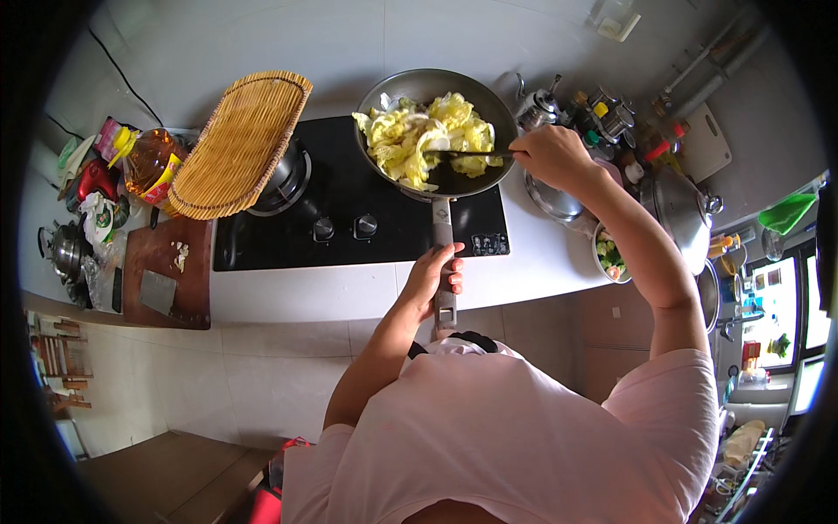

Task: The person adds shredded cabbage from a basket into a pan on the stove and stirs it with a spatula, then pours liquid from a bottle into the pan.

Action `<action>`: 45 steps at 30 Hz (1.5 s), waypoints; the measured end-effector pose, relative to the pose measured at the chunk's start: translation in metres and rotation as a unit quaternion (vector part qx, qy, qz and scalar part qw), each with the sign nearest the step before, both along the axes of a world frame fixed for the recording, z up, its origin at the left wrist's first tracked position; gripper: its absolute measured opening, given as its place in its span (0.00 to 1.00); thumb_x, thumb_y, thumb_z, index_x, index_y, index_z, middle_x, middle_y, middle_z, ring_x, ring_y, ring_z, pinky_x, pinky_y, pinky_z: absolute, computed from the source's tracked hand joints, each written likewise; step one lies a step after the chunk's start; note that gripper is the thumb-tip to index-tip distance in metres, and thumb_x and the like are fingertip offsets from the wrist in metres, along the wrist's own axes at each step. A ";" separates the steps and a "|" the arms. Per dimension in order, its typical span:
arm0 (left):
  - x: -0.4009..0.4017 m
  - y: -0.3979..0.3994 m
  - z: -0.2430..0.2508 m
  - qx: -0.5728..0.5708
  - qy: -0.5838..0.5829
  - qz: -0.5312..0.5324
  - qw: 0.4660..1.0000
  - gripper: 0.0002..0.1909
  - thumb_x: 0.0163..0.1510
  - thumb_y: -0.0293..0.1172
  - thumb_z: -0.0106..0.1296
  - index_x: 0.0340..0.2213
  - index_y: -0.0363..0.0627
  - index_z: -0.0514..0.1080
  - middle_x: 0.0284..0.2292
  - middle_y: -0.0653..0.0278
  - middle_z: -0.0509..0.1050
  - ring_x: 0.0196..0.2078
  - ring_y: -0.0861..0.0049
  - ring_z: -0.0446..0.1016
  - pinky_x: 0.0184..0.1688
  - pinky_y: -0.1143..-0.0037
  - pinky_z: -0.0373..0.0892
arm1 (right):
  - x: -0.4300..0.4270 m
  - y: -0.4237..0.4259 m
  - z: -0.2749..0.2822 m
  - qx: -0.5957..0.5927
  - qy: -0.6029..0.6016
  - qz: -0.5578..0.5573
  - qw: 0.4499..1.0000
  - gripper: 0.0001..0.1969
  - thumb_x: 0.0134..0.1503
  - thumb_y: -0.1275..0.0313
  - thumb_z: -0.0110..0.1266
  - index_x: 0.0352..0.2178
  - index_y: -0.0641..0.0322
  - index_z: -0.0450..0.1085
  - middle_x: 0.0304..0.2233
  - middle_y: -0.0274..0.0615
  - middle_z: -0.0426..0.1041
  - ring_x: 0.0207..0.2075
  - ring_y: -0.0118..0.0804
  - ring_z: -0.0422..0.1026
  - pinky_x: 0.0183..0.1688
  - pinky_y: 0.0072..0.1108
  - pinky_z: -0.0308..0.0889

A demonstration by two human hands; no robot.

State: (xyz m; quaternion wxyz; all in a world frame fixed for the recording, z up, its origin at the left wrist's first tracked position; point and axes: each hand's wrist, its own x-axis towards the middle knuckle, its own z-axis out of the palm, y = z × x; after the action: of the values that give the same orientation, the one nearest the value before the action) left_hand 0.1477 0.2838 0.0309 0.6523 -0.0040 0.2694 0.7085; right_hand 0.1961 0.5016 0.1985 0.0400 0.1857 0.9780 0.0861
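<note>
My left hand [435, 278] is closed around the grey handle of a dark frying pan [406, 82], which sits over the right side of a black glass hob [288, 252]. Cabbage leaves [409, 141], yellow and white, are heaped in the pan. From the right, my right hand [553, 154] grips a dark cooking utensil [465, 154]; its far end is hidden among the leaves. Left of the pan, a woven bamboo tray [239, 147] lies tilted over the left burner [294, 183].
A brown cutting board [196, 288] at left bears a cleaver [158, 292] and chopped pale bits. An oil bottle [150, 160] stands behind it. On the right are a metal lid [553, 196], a bowl of vegetables [609, 255], a large lidded pot [677, 209] and several seasoning containers.
</note>
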 end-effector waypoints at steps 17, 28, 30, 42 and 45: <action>0.001 -0.002 0.006 -0.005 0.018 0.005 1.000 0.14 0.54 0.38 0.43 0.38 0.42 0.61 0.20 0.68 0.62 0.18 0.84 0.60 0.20 0.82 0.59 | -0.055 0.026 -0.021 -0.010 0.068 0.100 0.993 0.12 0.50 0.64 0.43 0.36 0.38 0.70 0.29 0.38 0.69 0.32 0.39 0.71 0.33 0.29 0.66; 0.001 -0.006 0.005 -0.006 0.015 0.015 1.000 0.14 0.54 0.37 0.43 0.39 0.41 0.61 0.21 0.68 0.61 0.18 0.84 0.60 0.20 0.82 0.59 | -0.026 0.062 0.025 0.022 0.084 0.019 0.996 0.11 0.46 0.65 0.48 0.32 0.48 0.72 0.26 0.40 0.71 0.30 0.41 0.71 0.33 0.31 0.65; 0.002 -0.004 0.007 -0.007 0.013 0.010 1.000 0.14 0.54 0.37 0.43 0.39 0.41 0.61 0.21 0.68 0.61 0.18 0.84 0.60 0.20 0.82 0.59 | -0.040 0.078 0.003 -0.020 0.080 -0.065 0.994 0.11 0.47 0.65 0.45 0.30 0.52 0.72 0.26 0.45 0.72 0.30 0.45 0.71 0.34 0.32 0.66; 0.000 -0.004 0.000 -0.001 0.020 0.013 1.000 0.15 0.54 0.37 0.43 0.39 0.40 0.60 0.21 0.68 0.62 0.18 0.85 0.59 0.20 0.82 0.59 | 0.042 0.030 0.055 -0.019 0.010 0.043 0.999 0.12 0.44 0.68 0.47 0.31 0.52 0.73 0.28 0.42 0.73 0.29 0.42 0.71 0.33 0.30 0.66; 0.002 -0.005 0.006 -0.020 0.040 0.018 0.999 0.16 0.54 0.38 0.42 0.40 0.40 0.61 0.21 0.70 0.61 0.18 0.88 0.57 0.21 0.85 0.57 | 0.048 0.029 0.086 -0.015 0.013 0.053 0.998 0.12 0.42 0.68 0.49 0.30 0.53 0.73 0.28 0.41 0.73 0.29 0.41 0.71 0.33 0.29 0.66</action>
State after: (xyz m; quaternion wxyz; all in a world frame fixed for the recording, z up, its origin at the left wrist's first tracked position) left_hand 0.1502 0.2789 0.0371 0.6280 0.0065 0.3089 0.7142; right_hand 0.2445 0.5306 0.2846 0.0252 0.1338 0.9881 0.0715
